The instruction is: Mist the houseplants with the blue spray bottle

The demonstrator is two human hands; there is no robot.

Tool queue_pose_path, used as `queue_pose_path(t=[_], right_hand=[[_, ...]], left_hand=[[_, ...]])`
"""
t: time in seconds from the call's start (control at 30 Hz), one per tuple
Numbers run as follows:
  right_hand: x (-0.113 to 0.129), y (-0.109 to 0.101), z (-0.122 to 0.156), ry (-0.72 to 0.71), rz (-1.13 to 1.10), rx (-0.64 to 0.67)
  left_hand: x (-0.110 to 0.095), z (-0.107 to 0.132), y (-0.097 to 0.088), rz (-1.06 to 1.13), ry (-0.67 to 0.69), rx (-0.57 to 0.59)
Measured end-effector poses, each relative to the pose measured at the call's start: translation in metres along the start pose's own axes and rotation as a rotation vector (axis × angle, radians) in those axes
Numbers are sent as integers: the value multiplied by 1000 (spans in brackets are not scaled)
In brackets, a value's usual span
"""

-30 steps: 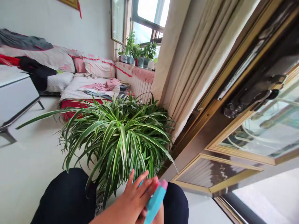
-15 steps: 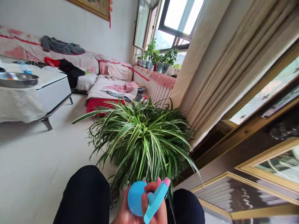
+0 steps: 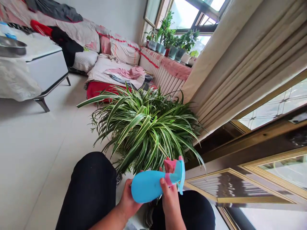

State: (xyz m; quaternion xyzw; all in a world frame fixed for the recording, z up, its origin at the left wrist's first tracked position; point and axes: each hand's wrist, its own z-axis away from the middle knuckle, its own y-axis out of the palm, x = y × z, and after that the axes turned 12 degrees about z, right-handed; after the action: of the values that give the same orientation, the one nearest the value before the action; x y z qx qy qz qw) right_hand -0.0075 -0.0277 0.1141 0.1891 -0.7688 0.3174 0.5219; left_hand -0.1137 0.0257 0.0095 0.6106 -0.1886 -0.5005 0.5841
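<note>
A blue spray bottle [image 3: 147, 186] with a pink collar and pink trigger lies sideways between my two hands, its nozzle head pointing right. My left hand [image 3: 129, 198] wraps round the base end. Around the neck, just under the spray head, my right hand [image 3: 169, 195] is closed with its thumb on the near side. Directly beyond the bottle spreads a bushy spider plant [image 3: 146, 127] with long green-and-cream striped leaves. Its pot is hidden by leaves. Some leaf tips hang close behind the spray head.
My dark-trousered knees frame the bottle. To the left stands a white table [image 3: 48, 68] with a metal basin [image 3: 11, 47]. A sofa with clothes [image 3: 129, 72] is at the back. Potted plants [image 3: 174, 48] line the windowsill. A curtain [image 3: 230, 64] and a brown gold-trimmed door [image 3: 240, 166] are right.
The bottle has turned from base-towards-me to lying sideways, and has risen somewhat. My right hand has shifted to its neck. The view has tilted downward.
</note>
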Motion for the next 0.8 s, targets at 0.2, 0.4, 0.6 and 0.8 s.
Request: queue_pose_path(t=[0.2, 0.4, 0.6, 0.8], right_hand=[[10, -12, -7, -110, -99, 130], [6, -31, 0, -256, 24, 194], [66, -40, -25, -212, -46, 173], [128, -52, -64, -143, 60, 278]], left_hand=[[-13, 10, 23, 312, -267, 166], [-11, 11, 35, 239, -265, 158], [-30, 12, 79, 250, -324, 294], [-60, 3, 126, 289, -321, 384]])
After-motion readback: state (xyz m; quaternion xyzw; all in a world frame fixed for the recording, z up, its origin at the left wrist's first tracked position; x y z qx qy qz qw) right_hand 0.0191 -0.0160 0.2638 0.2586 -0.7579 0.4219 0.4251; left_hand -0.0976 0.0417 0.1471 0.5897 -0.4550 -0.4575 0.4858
